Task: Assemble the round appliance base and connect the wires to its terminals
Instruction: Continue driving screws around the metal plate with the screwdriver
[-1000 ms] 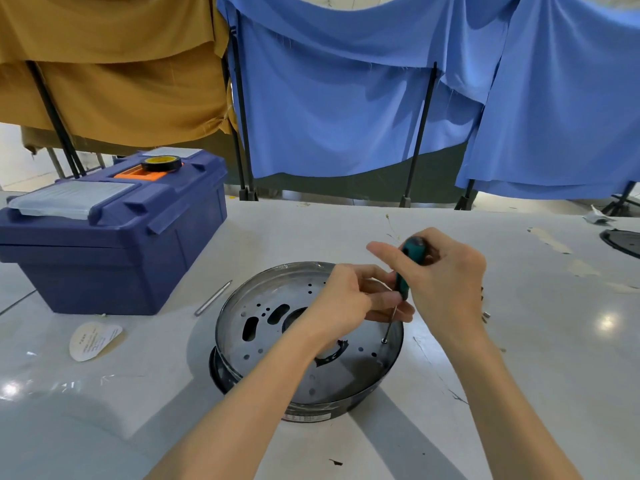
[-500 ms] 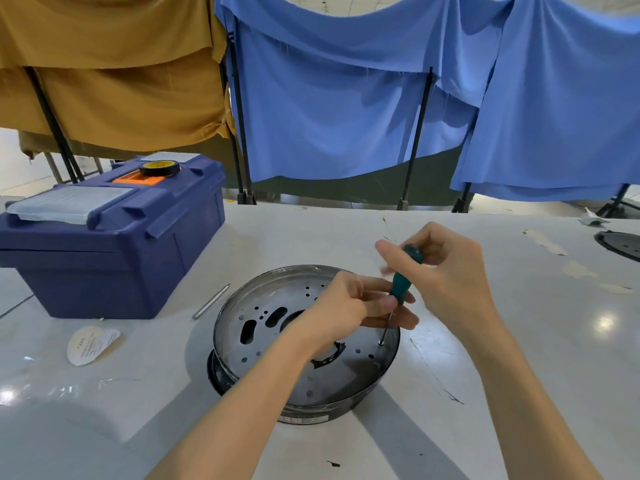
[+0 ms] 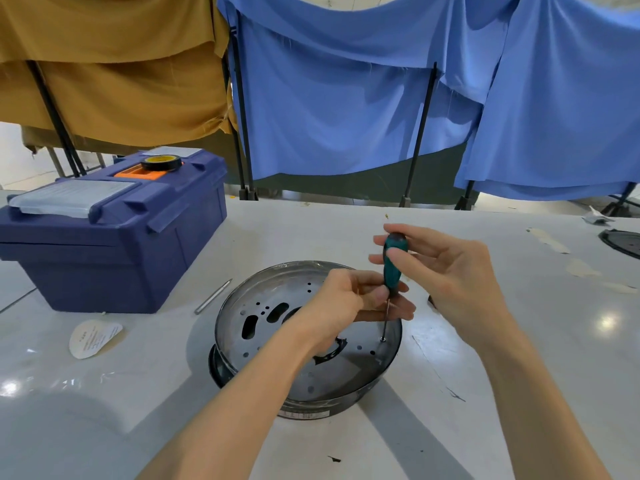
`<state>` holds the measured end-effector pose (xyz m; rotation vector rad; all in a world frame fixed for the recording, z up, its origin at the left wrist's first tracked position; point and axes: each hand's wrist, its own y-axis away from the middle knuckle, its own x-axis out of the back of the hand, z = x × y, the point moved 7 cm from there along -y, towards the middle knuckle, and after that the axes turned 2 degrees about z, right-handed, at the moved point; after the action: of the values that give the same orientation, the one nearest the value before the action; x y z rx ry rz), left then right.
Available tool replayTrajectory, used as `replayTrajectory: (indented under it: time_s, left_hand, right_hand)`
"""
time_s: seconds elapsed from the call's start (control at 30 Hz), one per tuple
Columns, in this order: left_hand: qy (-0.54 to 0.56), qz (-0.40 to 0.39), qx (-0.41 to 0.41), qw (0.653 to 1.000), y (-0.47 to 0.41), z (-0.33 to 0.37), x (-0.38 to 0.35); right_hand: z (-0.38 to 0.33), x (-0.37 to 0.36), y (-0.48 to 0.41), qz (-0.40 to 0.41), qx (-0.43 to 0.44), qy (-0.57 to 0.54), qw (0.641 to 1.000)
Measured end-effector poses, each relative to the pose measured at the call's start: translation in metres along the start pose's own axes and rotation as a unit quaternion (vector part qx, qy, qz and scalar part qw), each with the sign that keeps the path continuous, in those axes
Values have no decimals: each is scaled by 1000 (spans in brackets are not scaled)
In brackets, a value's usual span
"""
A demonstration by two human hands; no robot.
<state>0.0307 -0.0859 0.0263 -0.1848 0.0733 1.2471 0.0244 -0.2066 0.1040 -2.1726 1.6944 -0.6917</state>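
Observation:
The round metal appliance base lies on the white table, its perforated plate facing up. A green-handled screwdriver stands upright with its tip on a screw near the plate's right rim. My right hand pinches the top of the handle between thumb and fingertips. My left hand reaches over the plate and pinches the lower end of the handle and the shaft. No wires are plainly visible.
A blue toolbox with a tape roll on its lid stands at the left. A metal rod and a white paper label lie beside it. Another dark round part sits at the far right edge.
My right hand's fingers have loosened and shifted on the handle top, from a fuller grip to a fingertip pinch. The screwdriver stays on the same screw. My left hand has barely moved.

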Motion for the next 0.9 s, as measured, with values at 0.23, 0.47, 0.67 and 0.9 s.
replayTrajectory:
  time_s: [0.23, 0.47, 0.67, 0.9]
  left_hand:
    - [-14, 25, 7, 1000, -4, -2, -3]
    - [-7, -21, 17, 1000, 1, -2, -6]
    - [-10, 33, 1, 999, -2, -3, -7]
    - [47, 10, 19, 999, -1, -1, -2]
  right_hand:
    - [-8, -1, -2, 185, 45, 205, 960]
    - [-3, -1, -4, 14, 13, 77, 997]
    - [-4, 2, 6, 203, 59, 179, 961]
    - [2, -1, 1, 68, 35, 35, 996]
